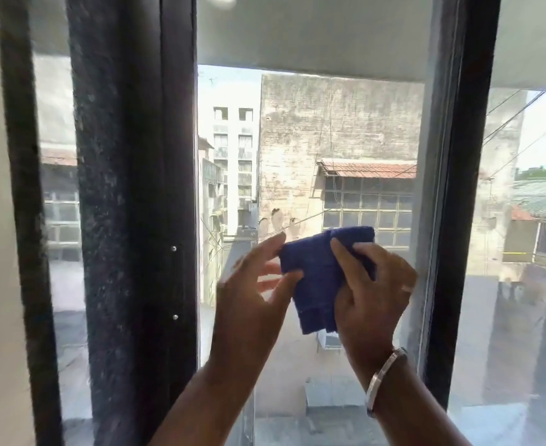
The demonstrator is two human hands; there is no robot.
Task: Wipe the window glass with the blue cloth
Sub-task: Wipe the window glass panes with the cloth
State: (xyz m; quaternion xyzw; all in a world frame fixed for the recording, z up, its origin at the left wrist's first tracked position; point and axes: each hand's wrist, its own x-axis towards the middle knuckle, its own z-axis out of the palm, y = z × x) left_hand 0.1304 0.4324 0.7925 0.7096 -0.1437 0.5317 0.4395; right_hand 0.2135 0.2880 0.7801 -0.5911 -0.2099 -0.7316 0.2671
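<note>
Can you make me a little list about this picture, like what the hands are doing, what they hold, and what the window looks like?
place: indoors, facing a window pane with buildings outside
cloth: a folded blue cloth, held up in front of the glass
right hand: grips the cloth, thumb on top
left hand: fingers open, fingertips touching the cloth's left edge
wrist: a metal bracelet on the right arm
frame: dark window frame, dusty and speckled
wiping: cannot tell if the cloth touches the glass
</note>
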